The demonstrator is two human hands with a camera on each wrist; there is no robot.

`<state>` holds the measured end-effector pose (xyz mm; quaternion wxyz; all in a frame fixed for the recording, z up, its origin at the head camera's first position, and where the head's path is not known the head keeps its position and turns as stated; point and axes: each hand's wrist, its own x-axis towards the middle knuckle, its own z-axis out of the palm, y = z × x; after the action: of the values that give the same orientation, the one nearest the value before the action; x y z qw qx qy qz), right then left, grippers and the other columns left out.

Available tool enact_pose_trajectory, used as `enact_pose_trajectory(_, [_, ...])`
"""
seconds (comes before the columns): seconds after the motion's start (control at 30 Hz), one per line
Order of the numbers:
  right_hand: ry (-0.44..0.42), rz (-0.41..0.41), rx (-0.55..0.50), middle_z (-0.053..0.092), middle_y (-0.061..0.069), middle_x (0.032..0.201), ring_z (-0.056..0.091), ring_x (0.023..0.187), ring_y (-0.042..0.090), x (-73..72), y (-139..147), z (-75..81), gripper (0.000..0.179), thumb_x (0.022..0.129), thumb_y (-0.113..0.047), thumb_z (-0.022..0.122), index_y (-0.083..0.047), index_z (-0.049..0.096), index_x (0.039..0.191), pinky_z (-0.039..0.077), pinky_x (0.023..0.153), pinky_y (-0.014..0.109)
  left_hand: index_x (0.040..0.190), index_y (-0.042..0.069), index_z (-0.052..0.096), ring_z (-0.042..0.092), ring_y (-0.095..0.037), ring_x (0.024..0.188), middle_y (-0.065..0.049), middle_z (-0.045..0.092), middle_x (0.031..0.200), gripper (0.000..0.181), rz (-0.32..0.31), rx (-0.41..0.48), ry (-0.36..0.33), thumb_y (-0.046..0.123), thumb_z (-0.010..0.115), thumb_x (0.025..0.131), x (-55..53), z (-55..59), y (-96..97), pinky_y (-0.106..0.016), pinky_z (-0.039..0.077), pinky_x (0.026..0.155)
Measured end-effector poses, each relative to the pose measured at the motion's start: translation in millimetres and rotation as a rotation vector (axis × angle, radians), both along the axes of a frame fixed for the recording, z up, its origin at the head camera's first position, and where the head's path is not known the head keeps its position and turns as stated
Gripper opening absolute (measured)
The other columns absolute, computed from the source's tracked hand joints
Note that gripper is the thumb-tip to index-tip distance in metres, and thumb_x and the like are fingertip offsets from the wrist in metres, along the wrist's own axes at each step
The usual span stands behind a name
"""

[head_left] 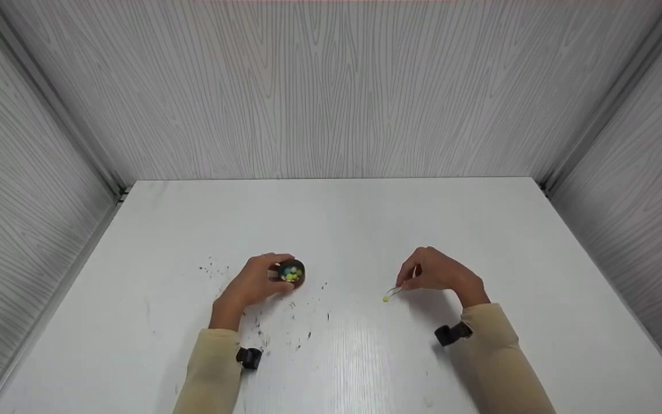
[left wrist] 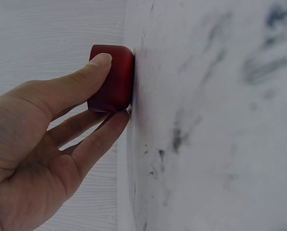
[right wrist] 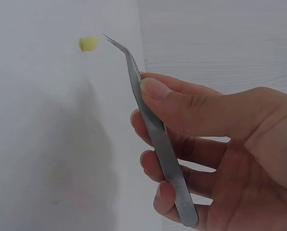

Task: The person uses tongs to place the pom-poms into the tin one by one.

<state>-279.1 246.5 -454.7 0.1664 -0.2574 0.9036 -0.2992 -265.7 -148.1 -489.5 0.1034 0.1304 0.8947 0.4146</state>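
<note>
My left hand (head_left: 254, 280) grips a small round cup, its thumb and fingers on opposite sides. In the left wrist view the cup's outside is dark red (left wrist: 113, 79), close against the table. From above, several yellow, green and blue beads (head_left: 292, 273) show inside the cup. My right hand (head_left: 431, 269) pinches a pair of bent-tip metal tweezers (right wrist: 157, 127) between thumb and fingers. A single yellow bead (right wrist: 88, 44) lies on the table just beyond the tweezer tips, with a small gap between them in the right wrist view.
The white table (head_left: 342, 218) carries dark smudges and specks (head_left: 259, 330) around the left hand. Grey wood-grain panels (head_left: 331, 92) stand at the back and both sides. Each sleeve has a black wrist camera (head_left: 451, 333) strapped on.
</note>
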Motion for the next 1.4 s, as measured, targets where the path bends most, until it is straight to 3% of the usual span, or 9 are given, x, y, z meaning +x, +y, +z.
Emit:
enact_pose_trajectory(0.7, [0.041, 0.027, 0.038, 0.08, 0.002, 0.088, 0.061, 0.07, 0.005, -4.4, -2.1, -6.6, 0.011, 0.086, -0.005, 0.08, -0.014, 0.085, 0.089, 0.05, 0.068, 0.024, 0.146, 0.012, 0.058, 0.059, -0.036, 0.133, -0.014, 0.06, 0.147, 0.06, 0.004, -0.016, 0.016, 0.012, 0.08, 0.091, -0.7, -2.1, 0.3, -0.056, 0.046, 0.115])
enact_pose_trajectory(1.4, [0.096, 0.091, -0.046, 0.08, 0.008, 0.088, 0.061, 0.071, 0.006, -5.6, -0.2, -6.1, 0.009, 0.086, -0.002, 0.079, -0.008, 0.084, 0.089, 0.05, 0.066, 0.019, 0.147, 0.012, 0.057, 0.06, -0.037, 0.133, -0.015, 0.059, 0.148, 0.06, 0.008, -0.022, 0.014, 0.011, 0.079, 0.091, -0.7, -3.1, -1.5, -0.055, 0.047, 0.114])
